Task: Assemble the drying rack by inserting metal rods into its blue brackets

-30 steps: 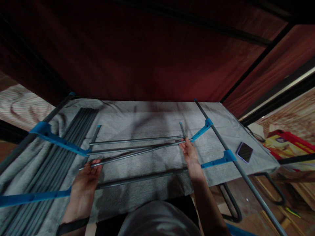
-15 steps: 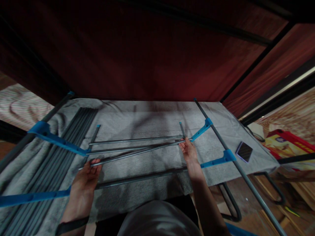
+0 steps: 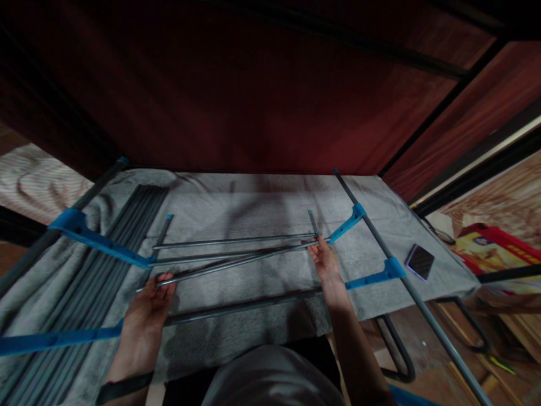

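Note:
A thin grey metal tube point(image 3: 236, 263) slants across the middle of a frame. My left hand point(image 3: 150, 301) grips its near left end, palm turned up. At the far end, my right hand point(image 3: 324, 260) pinches the tube close to a blue plastic bracket point(image 3: 346, 224). Two more crossbars lie just behind it, one of them a thin bar point(image 3: 236, 241). Another crossbar point(image 3: 249, 306) spans the frame nearer my body. Blue brackets point(image 3: 101, 243) join the left upright pole point(image 3: 99, 185); others join the right upright pole point(image 3: 377, 235).
Several loose grey tubes point(image 3: 105, 270) lie side by side at the left on a grey blanket point(image 3: 253, 197). A phone point(image 3: 420, 261) rests at the right. Beyond are a red and yellow box point(image 3: 499, 248) and black metal loops point(image 3: 397, 349). Dark red fabric point(image 3: 262, 113) hangs behind.
Almost nothing differs. Both hands keep their hold on the tube, with only a very slight shift of the left hand.

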The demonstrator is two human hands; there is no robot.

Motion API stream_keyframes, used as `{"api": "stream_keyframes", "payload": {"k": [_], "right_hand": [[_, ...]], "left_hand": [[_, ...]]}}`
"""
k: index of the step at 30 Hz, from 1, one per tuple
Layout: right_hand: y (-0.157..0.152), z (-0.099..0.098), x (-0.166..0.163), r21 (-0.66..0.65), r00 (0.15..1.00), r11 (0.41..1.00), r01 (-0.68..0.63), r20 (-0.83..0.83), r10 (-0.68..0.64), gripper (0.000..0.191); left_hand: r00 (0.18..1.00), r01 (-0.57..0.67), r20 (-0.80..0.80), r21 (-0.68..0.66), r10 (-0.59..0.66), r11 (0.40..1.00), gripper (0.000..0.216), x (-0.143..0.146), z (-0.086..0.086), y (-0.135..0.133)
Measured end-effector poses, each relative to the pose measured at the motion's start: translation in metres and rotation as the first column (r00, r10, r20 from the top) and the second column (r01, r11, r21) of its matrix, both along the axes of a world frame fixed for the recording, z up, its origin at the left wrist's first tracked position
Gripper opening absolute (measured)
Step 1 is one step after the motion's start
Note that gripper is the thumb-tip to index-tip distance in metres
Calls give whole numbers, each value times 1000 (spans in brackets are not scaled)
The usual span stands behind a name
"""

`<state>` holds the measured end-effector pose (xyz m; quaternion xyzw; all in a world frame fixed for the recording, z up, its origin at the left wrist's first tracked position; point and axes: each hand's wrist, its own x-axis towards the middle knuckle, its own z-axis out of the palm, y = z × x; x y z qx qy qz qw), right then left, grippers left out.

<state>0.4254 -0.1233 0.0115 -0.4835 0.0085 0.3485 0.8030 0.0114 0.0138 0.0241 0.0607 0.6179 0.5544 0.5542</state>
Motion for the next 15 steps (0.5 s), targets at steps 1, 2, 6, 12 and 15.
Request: {"api": "stream_keyframes", "payload": {"k": [1,2,6,12,15], "right_hand": [[0,0,0,4,1000,1000,-2,-6,2,31],[0,0,0,6,1000,1000,-2,-13,2,30],[1,0,1,-9,1000,1000,3,-29,-4,30],[0,-2,2,3,1000,1000,-1,10,1,35],[0,-3,2,3,1000,1000,-8,20,8,35]], "left_hand": [[1000,-7,-3,-11,7,1000,36,0,0,0],[1000,-10,-5,-17,10,1000,37,0,-1,1],[1000,16,7,22,-17,1000,37,-2,-3,2],[1000,13,23,68,-14,998,35,-2,-2,5],[999,33,14,74,-34,997,36,-2,4,8]]}}
